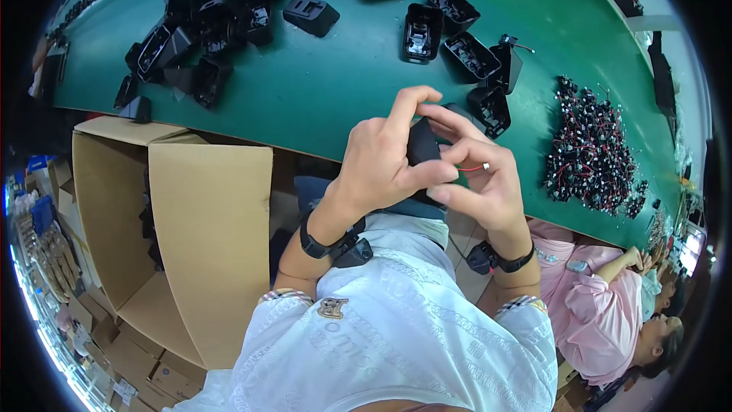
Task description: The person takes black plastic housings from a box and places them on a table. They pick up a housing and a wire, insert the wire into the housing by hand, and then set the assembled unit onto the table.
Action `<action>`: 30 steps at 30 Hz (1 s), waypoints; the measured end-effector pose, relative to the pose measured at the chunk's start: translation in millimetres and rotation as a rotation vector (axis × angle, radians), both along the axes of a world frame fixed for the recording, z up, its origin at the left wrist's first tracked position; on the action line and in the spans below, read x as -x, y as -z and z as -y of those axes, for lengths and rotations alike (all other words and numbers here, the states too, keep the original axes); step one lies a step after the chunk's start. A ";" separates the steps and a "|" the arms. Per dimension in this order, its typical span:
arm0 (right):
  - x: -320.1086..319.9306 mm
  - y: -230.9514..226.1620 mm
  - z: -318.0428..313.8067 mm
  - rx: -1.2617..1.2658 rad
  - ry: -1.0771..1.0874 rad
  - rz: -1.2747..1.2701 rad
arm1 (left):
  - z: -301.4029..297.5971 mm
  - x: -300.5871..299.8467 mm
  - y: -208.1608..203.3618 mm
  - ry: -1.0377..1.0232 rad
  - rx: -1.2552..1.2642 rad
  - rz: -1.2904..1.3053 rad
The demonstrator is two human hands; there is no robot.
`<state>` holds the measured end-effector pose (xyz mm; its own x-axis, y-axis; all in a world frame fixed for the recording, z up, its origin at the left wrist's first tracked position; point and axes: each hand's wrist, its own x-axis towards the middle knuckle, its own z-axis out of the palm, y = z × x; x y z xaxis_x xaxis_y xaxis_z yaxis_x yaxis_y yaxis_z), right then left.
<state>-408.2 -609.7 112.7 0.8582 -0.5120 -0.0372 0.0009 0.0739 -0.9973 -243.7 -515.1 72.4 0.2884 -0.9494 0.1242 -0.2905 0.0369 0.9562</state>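
Above the table's near edge, my left hand (381, 160) is closed around a black plastic housing (421, 143), its thumb reaching across the near side. My right hand (488, 175) curls round the same housing from the right, its fingertips at the top and side. A thin red wire (469, 169) runs from the housing across my right fingers, with a small white piece at its end. My fingers and the housing's wall hide the inside of the housing. Just beyond my right fingers lies an open black housing (489, 109) on the table.
The green table (328, 84) carries a heap of black housings (210, 19) at the far left and several more (423, 30) ahead. A pile of small wired parts (591, 152) lies at right. A cardboard box (210, 244) stands at left. Another person (591, 297) sits at right.
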 end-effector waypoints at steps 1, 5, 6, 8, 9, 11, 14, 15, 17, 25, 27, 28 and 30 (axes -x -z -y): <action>1.4 6.6 1.5 -0.100 0.023 0.069 | 1.1 0.0 -1.0 -0.006 0.007 -0.005; -2.0 -2.2 5.3 -0.540 0.097 0.170 | 1.2 1.9 -13.7 -0.009 0.091 -0.229; -3.5 2.4 7.1 -0.529 0.096 0.169 | 1.8 1.5 -17.2 -0.024 0.058 -0.256; -4.4 11.8 4.9 -0.571 0.096 0.206 | 2.5 1.0 -6.1 -0.024 0.109 -0.153; -5.2 8.3 2.3 -0.599 0.142 0.167 | 5.3 0.0 -5.0 -0.043 0.140 -0.051; -1.1 11.4 1.2 -0.622 0.128 0.153 | 5.1 -1.0 -3.1 -0.071 0.164 0.053; 4.0 8.3 6.5 -0.620 0.086 0.165 | 7.5 -2.0 -6.2 -0.035 0.251 0.124; 5.0 3.9 9.3 -0.599 0.058 0.184 | 5.7 -0.4 -10.8 -0.017 0.211 0.051; 0.4 -10.7 18.8 -0.473 0.012 0.149 | 12.6 -3.2 -13.2 0.020 0.259 -0.094; -55.2 -74.7 115.9 1.285 0.154 -0.099 | 32.1 -59.3 -23.9 -0.580 0.249 0.426; -70.3 -53.8 176.1 1.494 0.214 -0.195 | 34.4 -79.3 -7.7 -0.677 0.257 0.556; -72.5 -43.1 206.4 1.528 0.214 -0.259 | 36.9 -82.6 0.5 -0.726 0.267 0.623; -78.2 -13.9 260.1 1.550 0.191 -0.346 | 36.1 -84.7 11.1 -0.729 0.236 0.669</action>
